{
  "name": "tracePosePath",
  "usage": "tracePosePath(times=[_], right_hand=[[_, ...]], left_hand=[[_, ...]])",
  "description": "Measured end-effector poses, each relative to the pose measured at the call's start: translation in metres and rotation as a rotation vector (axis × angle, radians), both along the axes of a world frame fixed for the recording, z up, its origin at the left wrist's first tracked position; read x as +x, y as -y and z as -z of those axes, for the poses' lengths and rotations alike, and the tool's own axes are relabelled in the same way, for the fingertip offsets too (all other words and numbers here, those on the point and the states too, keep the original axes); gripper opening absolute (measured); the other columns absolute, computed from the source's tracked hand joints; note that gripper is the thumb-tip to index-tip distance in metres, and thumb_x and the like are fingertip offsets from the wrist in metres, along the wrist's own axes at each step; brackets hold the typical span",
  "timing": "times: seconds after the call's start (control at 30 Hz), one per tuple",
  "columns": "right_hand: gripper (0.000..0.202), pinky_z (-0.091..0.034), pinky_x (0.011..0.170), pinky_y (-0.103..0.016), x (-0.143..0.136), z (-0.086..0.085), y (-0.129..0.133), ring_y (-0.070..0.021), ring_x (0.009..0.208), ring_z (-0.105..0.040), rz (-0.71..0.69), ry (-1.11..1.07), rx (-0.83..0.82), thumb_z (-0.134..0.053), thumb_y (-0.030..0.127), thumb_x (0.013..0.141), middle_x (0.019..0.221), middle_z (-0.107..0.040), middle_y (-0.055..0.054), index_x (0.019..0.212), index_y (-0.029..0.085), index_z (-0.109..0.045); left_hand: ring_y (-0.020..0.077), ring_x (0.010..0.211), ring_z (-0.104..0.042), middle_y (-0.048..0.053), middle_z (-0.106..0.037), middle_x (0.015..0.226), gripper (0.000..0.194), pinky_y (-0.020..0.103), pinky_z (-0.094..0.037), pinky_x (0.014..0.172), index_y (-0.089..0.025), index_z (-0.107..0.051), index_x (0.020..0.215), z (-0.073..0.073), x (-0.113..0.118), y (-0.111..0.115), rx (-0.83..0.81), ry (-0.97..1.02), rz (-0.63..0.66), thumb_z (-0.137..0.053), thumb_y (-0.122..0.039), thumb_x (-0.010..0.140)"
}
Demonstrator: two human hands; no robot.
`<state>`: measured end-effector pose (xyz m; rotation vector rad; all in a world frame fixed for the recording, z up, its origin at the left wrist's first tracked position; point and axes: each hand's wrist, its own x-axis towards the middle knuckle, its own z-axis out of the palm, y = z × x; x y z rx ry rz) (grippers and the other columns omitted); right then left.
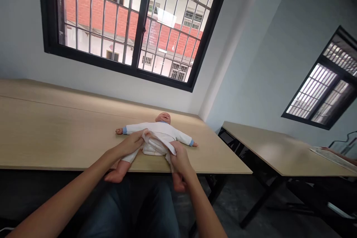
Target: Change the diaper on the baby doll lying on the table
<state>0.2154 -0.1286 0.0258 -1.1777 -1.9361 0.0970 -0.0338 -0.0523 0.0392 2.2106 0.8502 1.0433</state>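
Note:
A baby doll (164, 118) in a white outfit with blue cuffs lies on its back on the light wooden table (83, 134). Its arms are spread wide, and its bare lower legs hang over the front edge. Around the doll's hips is a white diaper (153, 148). My left hand (135, 142) pinches the diaper's upper edge on the left side. On the other side, my right hand (180, 156) is closed on the edge near the doll's hip, with a white strip stretched between both hands. Some of my fingertips are hidden by the white material.
A second wooden table (273, 148) stands to the right, across a gap. On its far end lies a flat whitish item (331, 156), with part of another person's arm (341, 155) over it. Behind the tables are a wall and a barred window (134, 29).

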Motion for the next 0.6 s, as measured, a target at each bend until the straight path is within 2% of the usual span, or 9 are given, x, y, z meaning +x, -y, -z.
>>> tracePosePath(times=[0.1,0.17,0.27,0.4,0.5,0.6], right_hand=[[0.029,-0.044,0.084,-0.031,0.005,-0.006,-0.022,-0.0197,0.090,-0.058,-0.088,-0.131,0.015,-0.043,0.007,0.082,0.098,-0.067,-0.006,0.100,0.017,-0.063],[0.027,-0.045,0.082,-0.030,0.007,-0.009,-0.037,-0.0191,0.087,-0.059,-0.083,-0.198,-0.001,-0.043,0.009,0.083,0.096,-0.068,-0.005,0.099,0.018,-0.062],[0.022,-0.046,0.080,-0.030,0.008,-0.014,-0.062,-0.0191,0.087,-0.059,-0.037,-0.293,0.005,-0.044,0.016,0.086,0.096,-0.068,-0.005,0.098,0.017,-0.062],[0.020,-0.046,0.075,-0.028,0.007,-0.016,-0.098,-0.0183,0.084,-0.059,0.059,-0.337,-0.013,-0.046,0.024,0.090,0.094,-0.068,-0.006,0.095,0.016,-0.063],[0.021,-0.047,0.074,-0.029,0.008,-0.014,-0.120,-0.0175,0.081,-0.059,0.193,-0.259,-0.127,-0.046,0.027,0.093,0.093,-0.069,-0.007,0.092,0.015,-0.064],[0.024,-0.050,0.074,-0.031,0.011,-0.007,-0.126,-0.0158,0.079,-0.060,0.254,-0.223,-0.211,-0.051,0.035,0.095,0.093,-0.067,-0.007,0.093,0.014,-0.064]], left_hand=[[0.0247,0.102,-0.064,0.008,-0.069,0.113,0.044,0.035,-0.048,0.099,-0.018,-0.064,0.107,-0.003,0.009,-0.021,0.012,0.029,0.006,-0.041,-0.051,0.088],[0.0259,0.106,-0.063,0.007,-0.069,0.115,0.045,0.036,-0.048,0.099,-0.018,-0.064,0.111,-0.006,0.019,-0.031,0.004,0.081,0.007,-0.043,-0.051,0.087],[0.0277,0.110,-0.062,0.008,-0.069,0.117,0.049,0.039,-0.047,0.100,-0.018,-0.062,0.117,-0.006,0.035,-0.044,-0.005,0.138,-0.043,-0.043,-0.049,0.086],[0.0258,0.109,-0.062,0.008,-0.068,0.122,0.051,0.037,-0.048,0.097,-0.017,-0.060,0.122,0.004,0.049,-0.065,-0.033,0.216,-0.070,-0.043,-0.047,0.084],[0.0261,0.107,-0.062,0.009,-0.069,0.120,0.051,0.035,-0.048,0.095,-0.015,-0.062,0.116,0.014,0.053,-0.080,-0.067,0.198,-0.119,-0.044,-0.049,0.083],[0.0269,0.099,-0.064,0.011,-0.073,0.109,0.047,0.034,-0.049,0.089,-0.013,-0.067,0.101,0.021,0.054,-0.084,-0.082,0.165,-0.171,-0.045,-0.050,0.081]])
